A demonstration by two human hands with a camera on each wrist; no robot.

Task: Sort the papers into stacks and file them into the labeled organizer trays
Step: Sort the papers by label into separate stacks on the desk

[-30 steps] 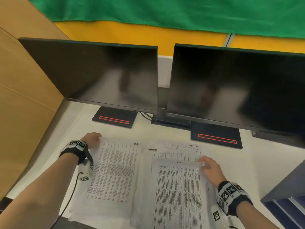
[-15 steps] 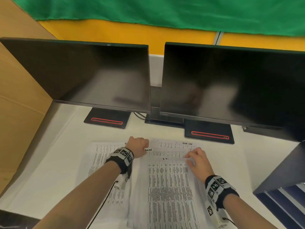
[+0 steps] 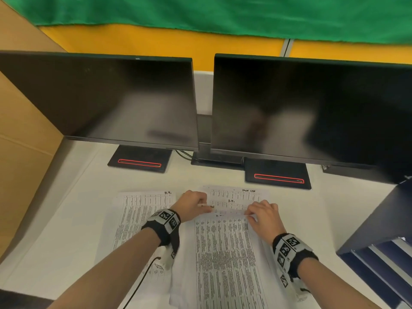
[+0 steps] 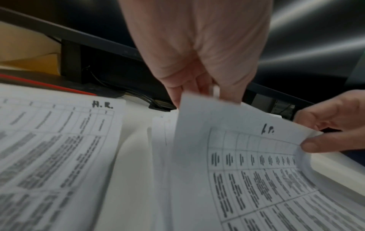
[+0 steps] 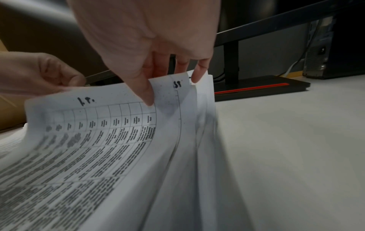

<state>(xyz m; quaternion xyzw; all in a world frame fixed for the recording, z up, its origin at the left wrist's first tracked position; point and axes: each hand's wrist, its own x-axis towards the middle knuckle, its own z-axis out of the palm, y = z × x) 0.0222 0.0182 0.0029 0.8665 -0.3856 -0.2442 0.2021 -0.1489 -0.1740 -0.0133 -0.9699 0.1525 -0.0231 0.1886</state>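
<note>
Because the top sheet [image 4: 247,140] must be peeled clear of the pile on the desk [image 3: 66,230], each grip pinches a far corner, left hand [image 3: 191,205] and right hand [image 3: 263,216]; beside it lies the H.R. stack [image 3: 142,210], presumably already sorted.

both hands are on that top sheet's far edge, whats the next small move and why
Probably lift the top sheet clear of the pile. The left hand and right hand each pinch a far corner, and that edge already curls up off the sheets below. Its handwritten heading is too blurred to read, so I cannot say whether it goes with the H.R. sheet on the left.
</note>
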